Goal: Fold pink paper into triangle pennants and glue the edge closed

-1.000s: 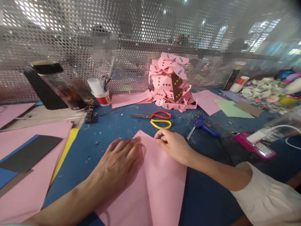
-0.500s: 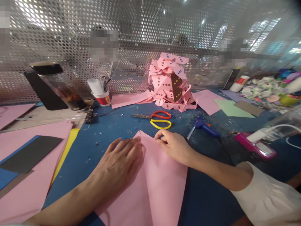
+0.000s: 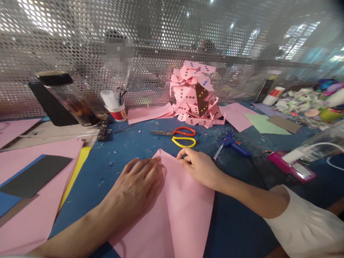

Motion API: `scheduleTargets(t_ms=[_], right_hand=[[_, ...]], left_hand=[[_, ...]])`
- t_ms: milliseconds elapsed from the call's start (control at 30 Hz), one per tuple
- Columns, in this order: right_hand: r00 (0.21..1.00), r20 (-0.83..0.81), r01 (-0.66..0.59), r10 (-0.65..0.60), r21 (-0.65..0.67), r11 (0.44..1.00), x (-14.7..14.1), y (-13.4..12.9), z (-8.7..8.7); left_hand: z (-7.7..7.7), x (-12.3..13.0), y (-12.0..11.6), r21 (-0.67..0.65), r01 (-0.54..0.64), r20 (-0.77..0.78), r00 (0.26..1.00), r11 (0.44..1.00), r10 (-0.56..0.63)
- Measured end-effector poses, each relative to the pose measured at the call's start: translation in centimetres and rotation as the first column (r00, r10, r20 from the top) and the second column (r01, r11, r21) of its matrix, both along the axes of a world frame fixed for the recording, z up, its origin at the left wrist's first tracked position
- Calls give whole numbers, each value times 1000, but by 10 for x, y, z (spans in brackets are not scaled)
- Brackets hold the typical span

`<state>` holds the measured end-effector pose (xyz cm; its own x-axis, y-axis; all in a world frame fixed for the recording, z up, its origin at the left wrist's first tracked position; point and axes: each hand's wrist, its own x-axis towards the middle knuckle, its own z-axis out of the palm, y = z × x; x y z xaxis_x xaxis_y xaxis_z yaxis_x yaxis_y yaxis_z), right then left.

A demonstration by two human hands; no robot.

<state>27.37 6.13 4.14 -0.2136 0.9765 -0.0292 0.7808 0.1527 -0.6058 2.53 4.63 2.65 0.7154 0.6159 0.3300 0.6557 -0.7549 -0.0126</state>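
A sheet of pink paper [image 3: 189,211] lies in front of me, its right part folded over along a slanting edge to a point at the far end. My left hand [image 3: 135,182] rests flat on its left part, fingers stretched towards that point. At the upper right edge, my right hand [image 3: 200,168] has its fingers curled and its thumb against them, gripping the paper there. Just beyond the tip are scissors [image 3: 162,133] with one red and one yellow handle. A blue glue gun [image 3: 236,146] lies right of my right hand.
Behind the scissors stands a pink folded-paper model [image 3: 188,95] with dotted strips. Pink sheets [image 3: 34,225] with dark paper on top lie left. A paper cup [image 3: 118,114] holds tools near the mesh wall [image 3: 156,46]. A magenta device [image 3: 292,166] with a white cable sits right.
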Motion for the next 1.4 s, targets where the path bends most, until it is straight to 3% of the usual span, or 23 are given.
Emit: scheduleTargets(t_ms=[433,1400], right_hand=[[996,-83,47,-42,50,998,-7,12,-6],[993,-115,-14,23,75,997,-4,11,-14]], left_hand=[[-1,1,2,-23,-16,-19,1000,1000,15],[-2,0,2,-16,-8,-5,1000,1000,8]])
